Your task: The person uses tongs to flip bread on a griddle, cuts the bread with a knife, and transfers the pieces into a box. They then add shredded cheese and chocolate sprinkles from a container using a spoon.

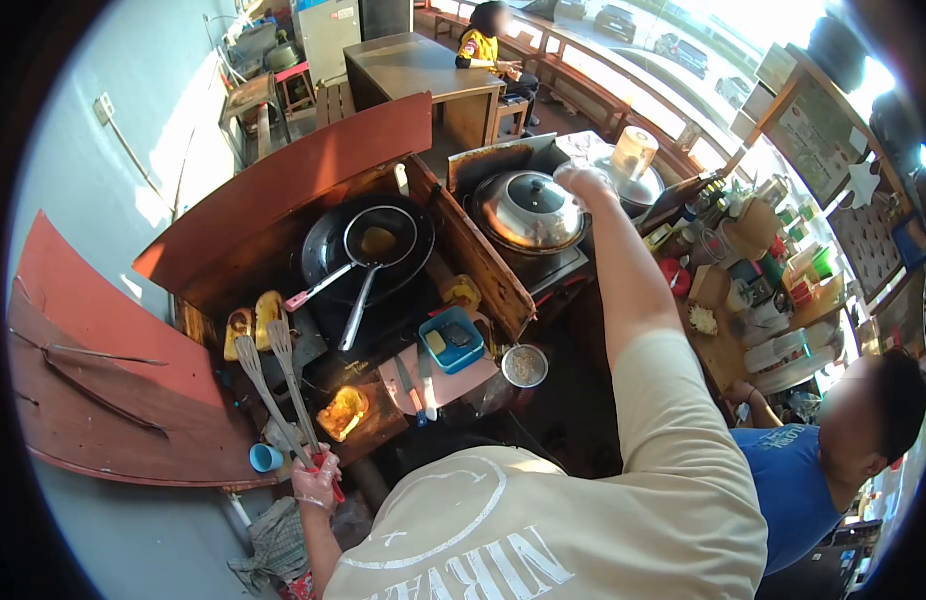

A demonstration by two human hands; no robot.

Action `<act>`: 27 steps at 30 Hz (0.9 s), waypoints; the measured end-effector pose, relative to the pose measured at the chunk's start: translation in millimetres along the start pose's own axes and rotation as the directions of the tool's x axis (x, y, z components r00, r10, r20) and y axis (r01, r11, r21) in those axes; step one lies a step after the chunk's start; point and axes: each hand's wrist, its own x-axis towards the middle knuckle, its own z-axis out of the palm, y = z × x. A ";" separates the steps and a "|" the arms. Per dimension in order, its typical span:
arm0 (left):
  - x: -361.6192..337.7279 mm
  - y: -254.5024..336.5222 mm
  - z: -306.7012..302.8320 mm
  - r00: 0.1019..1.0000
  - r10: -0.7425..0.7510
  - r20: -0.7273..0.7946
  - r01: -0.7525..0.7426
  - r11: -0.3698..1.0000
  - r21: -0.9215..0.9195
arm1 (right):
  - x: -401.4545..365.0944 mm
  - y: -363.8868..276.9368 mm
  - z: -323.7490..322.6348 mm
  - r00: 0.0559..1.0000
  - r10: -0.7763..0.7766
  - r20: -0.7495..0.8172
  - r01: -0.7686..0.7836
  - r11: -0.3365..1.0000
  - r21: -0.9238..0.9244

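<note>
The domed metal lid shines glossy; the two long metal spatulas look dull; the blue square tub is smooth plastic.

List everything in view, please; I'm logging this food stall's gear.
wok: 1, black, picture centre-left
ladle: 1, metal, lying in wok
lid: 1, silver, right of wok
tub: 1, blue, in front of wok
bowl: 1, metal, right of tub
cup: 1, blue, lower left
seated person: 1, yellow top, at far table
co-worker: 1, blue shirt, lower right
spatulas: 2, metal, red handles, in left hand
left hand: 1, closed round spatulas' handles
right hand: 1, raised beside lid, grip unclear
</note>
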 end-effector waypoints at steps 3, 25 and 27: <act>3.6 -5.4 1.3 0.999 -0.006 -0.050 0.010 0.998 0.069 | -17.2 -12.8 -46.4 0.894 0.352 0.277 -0.443 0.790 0.425; 0.1 69.8 -41.0 0.867 0.492 -0.081 -0.294 0.635 0.714 | -76.8 -69.0 -21.3 0.917 0.056 0.394 -0.248 0.855 0.455; 13.6 63.9 -49.3 0.848 0.528 -0.054 -0.307 0.571 0.762 | -46.1 -46.7 -12.1 0.992 0.060 -0.108 -0.033 0.972 0.231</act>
